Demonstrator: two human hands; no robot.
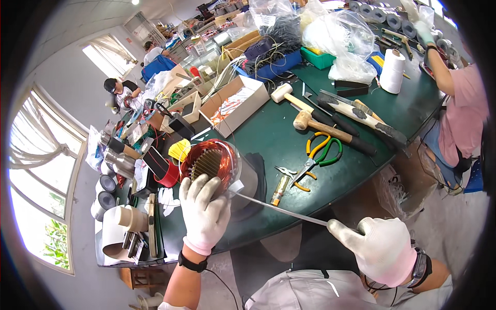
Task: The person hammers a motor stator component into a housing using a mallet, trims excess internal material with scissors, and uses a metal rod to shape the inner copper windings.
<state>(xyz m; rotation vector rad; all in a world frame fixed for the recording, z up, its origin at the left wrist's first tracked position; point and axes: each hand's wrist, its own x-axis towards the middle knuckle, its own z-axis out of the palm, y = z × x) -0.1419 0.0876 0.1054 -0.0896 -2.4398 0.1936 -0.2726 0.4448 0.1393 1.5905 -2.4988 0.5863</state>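
A motor stator [204, 164] with copper windings and a slotted metal core lies on its side at the near edge of the green table, its bore facing me. My left hand [206, 212], in a white glove, is closed over the stator's near rim. My gloved right hand [380, 248] is shut on one end of a long, thin grey rod [284, 211], index finger laid along it. The rod's far end meets a small white piece [235, 186] at the stator's right rim. Yellow strips [180, 150] fan out at the stator's left.
Right of the stator lie pliers [284, 181], scissors [309, 164] with yellow and green handles, and two mallets [305, 122]. A box [237, 108] of white and orange pieces stands behind. A white thread spool [392, 71] stands farther right, near a co-worker in pink [462, 108].
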